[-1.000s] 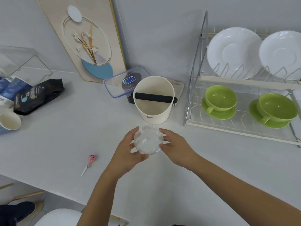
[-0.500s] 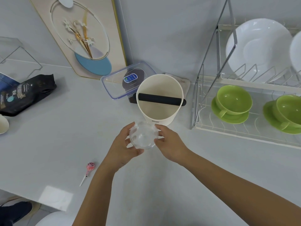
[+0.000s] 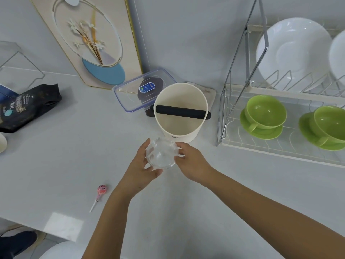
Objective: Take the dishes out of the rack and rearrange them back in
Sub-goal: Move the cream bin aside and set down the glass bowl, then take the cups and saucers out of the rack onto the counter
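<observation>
Above the white counter [image 3: 74, 146], both hands grip a clear bowl [image 3: 161, 153].

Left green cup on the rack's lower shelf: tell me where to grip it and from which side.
Probably best by the handle of the left green cup, which sticks out at its lower left, toward the front of the rack. Come from the front, under the upper shelf; the cup sits upright on its saucer, so lift straight up.
</observation>
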